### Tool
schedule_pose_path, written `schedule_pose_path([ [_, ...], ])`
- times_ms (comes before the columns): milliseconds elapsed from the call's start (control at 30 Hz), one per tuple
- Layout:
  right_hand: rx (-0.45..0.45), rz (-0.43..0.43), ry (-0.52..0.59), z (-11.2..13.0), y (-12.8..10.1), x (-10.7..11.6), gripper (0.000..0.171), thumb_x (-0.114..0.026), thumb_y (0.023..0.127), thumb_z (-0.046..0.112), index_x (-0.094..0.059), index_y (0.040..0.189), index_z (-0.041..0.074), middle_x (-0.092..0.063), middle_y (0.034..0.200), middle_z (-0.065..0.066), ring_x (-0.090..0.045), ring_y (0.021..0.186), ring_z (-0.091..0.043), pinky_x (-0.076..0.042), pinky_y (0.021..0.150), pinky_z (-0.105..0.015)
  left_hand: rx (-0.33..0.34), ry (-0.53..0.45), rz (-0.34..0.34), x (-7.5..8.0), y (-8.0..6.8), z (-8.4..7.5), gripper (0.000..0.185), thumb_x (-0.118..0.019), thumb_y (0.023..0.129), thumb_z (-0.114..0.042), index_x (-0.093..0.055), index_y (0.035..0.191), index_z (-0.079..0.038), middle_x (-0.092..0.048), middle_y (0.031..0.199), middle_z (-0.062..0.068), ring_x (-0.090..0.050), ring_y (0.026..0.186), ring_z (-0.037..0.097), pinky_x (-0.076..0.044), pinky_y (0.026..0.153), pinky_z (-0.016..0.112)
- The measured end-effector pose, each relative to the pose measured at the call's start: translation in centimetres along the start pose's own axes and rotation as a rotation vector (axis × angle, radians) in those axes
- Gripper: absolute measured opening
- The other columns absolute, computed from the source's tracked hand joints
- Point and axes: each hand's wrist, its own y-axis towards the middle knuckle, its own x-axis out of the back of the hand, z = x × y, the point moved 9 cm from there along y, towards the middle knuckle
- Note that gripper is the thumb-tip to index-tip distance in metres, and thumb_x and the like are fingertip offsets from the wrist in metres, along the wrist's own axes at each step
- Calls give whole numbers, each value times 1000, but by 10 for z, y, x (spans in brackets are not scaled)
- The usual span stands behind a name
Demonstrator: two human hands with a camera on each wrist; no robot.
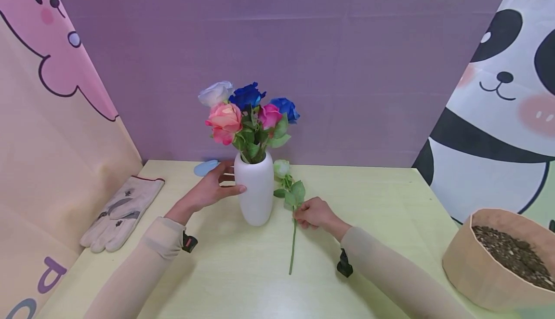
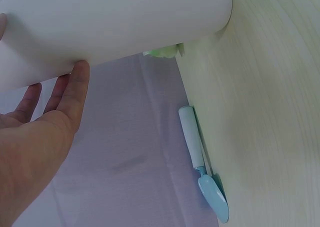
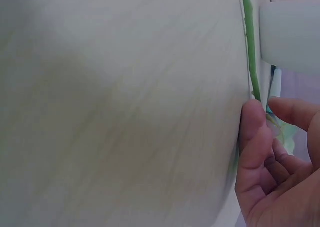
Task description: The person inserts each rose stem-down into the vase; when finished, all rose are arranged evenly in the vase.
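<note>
A white vase [image 1: 256, 191] stands upright on the table, filled with artificial roses [image 1: 248, 112] in white, blue, coral and magenta. My left hand [image 1: 212, 186] holds its left side, thumb at the front; in the left wrist view its fingertips [image 2: 80, 69] touch the vase wall. Right of the vase lies a single rose with a pale green-white head [image 1: 282, 168], leaves [image 1: 297, 192] and a long stem [image 1: 292, 251]. My right hand [image 1: 316, 213] pinches that stem just below the leaves. In the right wrist view the green stem [image 3: 250, 42] runs up from the fingers.
A pair of grey-white gloves [image 1: 123, 213] lies at the table's left edge. Behind my left hand is a light-blue trowel [image 2: 192, 137] by the back edge. A tan pot of soil [image 1: 464, 261] stands at the right. Printed cloths [image 1: 303, 59] hang behind the table and at both sides.
</note>
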Motion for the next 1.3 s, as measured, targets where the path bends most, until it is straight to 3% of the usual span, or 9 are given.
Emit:
schedule_pose_path([
  [233, 4, -22, -52, 1, 4, -2, 20, -73, 90, 25, -74, 76, 12, -70, 65, 1, -65, 56, -11, -47, 49, -22, -3, 0, 2, -1, 1, 1, 80, -76, 88, -37, -31, 151, -18, -46, 143, 9, -49, 134, 35, -55, 100, 49],
  [467, -9, -29, 3, 4, 0, 1, 17, -71, 90, 18, -74, 77, 7, -70, 65, -2, -62, 55, -10, -49, 51, -22, -6, 3, -2, 0, 0, -1, 79, -76, 89, -36, -31, 151, -18, -47, 144, 9, -49, 134, 35, -55, 101, 49],
  [700, -21, -2, 97, 6, -4, 4, 14, -68, 92, 14, -74, 93, 1, -73, 77, -8, -67, 63, -13, -55, 56, -25, 6, 8, -6, 0, 0, -1, 80, -76, 88, -38, -31, 151, -18, -46, 143, 8, -48, 135, 35, -55, 100, 49],
  [1067, -15, 170, 275, 3, -2, -1, 25, -63, 97, 12, -67, 117, -3, -69, 79, -6, -63, 65, -10, -51, 57, -22, -19, 19, -12, 2, -1, -2, 72, -76, 89, -34, -38, 148, -15, -49, 140, 7, -50, 134, 35, -55, 100, 47],
  [1300, -7, 174, 343, 11, -6, 11, 33, -61, 99, 15, -63, 124, -6, -70, 88, -7, -66, 69, -8, -56, 62, -21, -9, 11, -14, 3, -1, -3, 67, -76, 89, -35, -43, 142, -12, -49, 142, 7, -50, 136, 35, -54, 102, 48],
])
